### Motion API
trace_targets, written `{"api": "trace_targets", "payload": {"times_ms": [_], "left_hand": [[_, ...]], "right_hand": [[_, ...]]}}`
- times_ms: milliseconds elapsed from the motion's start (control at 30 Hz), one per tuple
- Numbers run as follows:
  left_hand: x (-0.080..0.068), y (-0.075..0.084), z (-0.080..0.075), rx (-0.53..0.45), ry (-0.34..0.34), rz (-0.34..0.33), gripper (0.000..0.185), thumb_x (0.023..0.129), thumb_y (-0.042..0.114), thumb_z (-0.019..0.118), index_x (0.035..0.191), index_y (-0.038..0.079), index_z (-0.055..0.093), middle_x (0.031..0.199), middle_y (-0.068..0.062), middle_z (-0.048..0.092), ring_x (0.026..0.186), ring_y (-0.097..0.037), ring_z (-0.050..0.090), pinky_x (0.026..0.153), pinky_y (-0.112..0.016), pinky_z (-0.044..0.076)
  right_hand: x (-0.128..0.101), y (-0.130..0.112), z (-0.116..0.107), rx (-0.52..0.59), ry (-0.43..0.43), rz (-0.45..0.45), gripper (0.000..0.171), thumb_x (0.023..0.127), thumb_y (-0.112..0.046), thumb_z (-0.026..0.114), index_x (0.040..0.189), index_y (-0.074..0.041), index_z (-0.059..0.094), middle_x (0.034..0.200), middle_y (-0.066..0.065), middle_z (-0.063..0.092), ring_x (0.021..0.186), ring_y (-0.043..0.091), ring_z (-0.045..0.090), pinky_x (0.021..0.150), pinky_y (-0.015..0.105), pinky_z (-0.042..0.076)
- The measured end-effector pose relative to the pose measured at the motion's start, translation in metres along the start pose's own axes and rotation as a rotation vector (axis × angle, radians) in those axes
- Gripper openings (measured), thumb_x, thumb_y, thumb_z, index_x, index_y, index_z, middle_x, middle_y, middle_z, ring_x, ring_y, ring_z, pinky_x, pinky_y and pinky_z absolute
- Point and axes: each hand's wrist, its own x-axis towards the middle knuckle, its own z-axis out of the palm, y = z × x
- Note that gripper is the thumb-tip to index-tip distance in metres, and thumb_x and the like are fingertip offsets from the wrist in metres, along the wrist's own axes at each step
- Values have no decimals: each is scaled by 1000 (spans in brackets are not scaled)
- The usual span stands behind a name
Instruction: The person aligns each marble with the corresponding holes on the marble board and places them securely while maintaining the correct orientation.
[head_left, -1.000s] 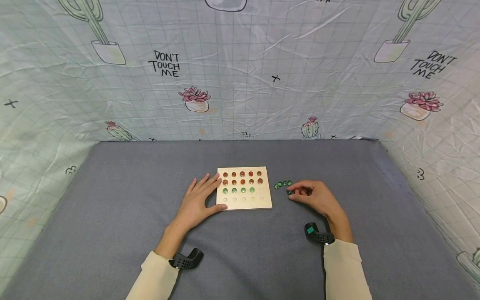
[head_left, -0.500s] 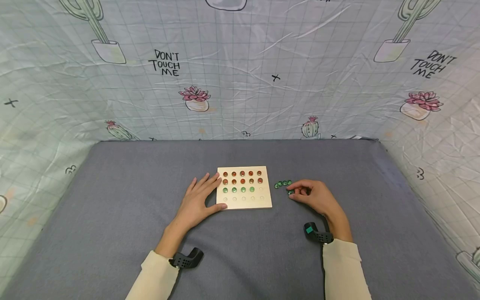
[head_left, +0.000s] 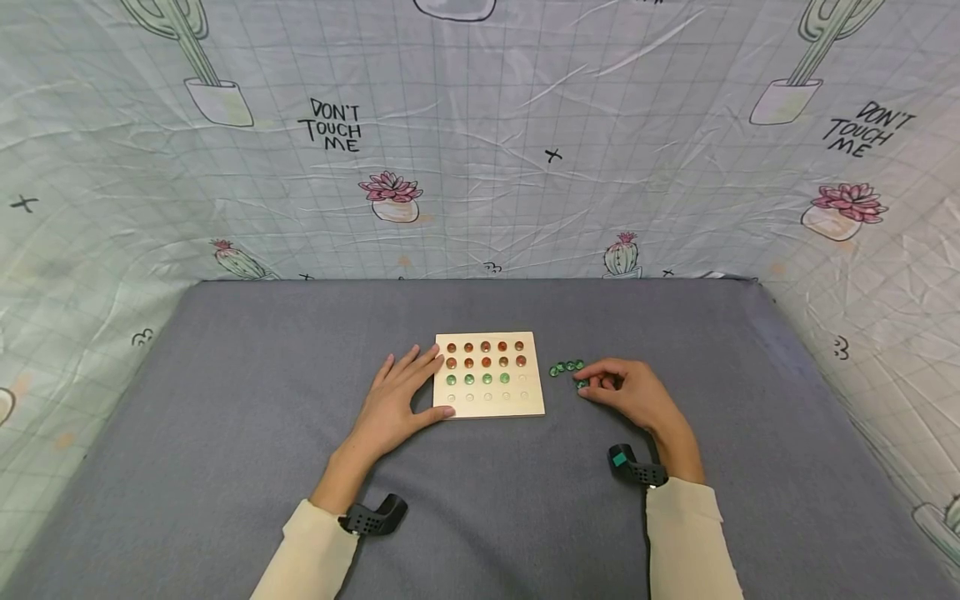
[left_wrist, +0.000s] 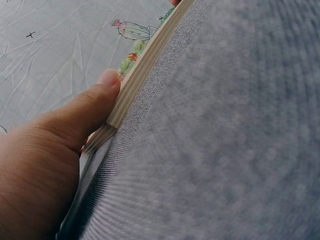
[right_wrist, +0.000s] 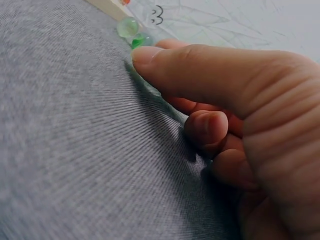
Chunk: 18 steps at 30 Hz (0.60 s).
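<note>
A pale wooden board with rows of round hollows lies on the grey cloth. Red-orange glass marbles fill its two back rows, and several green marbles sit in the third; the front row's hollows are bare. My left hand lies spread along the board's left side, its thumb on the near left corner, as the left wrist view also shows. To the board's right, my right hand pinches a green marble between thumb and index finger, low at the cloth. The other right fingers are curled.
Several loose green marbles lie in a short row between the board and my right hand. A grey cloth covers the table. Behind it and at both sides hangs a printed cactus curtain.
</note>
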Motion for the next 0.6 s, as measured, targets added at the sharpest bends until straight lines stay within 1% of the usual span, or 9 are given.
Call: {"api": "trace_targets", "payload": {"times_ms": [233,433,600], "left_hand": [[1,1,-1,0,8,7,81,81,51,71,146,12,42,152,-3,35,141,-28,24,116,-50,7],[0,1,0,8,12,10,82,81,51,71,146,12,42,152,-4,35,141,-29,25,116,-50,7],[0,0,0,5,6,4,82,81,51,71,147,12,41,152,-3,34,142,-28,24,116,-50,6]], "right_hand": [[-1,2,-1,38,18,-17,17,81,-26,79,96,-19,76,73,2,61,60,17,49,52,26,41],[-1,1,-3,88,20,-47,17,81,-23,79,97,-16,75,74,4,62,59,18,50,50,26,41],[-2,-4,-4,113,21,-45,19,81,-23,79,98,-14,75,76,5,62,60,17,50,50,25,42]]}}
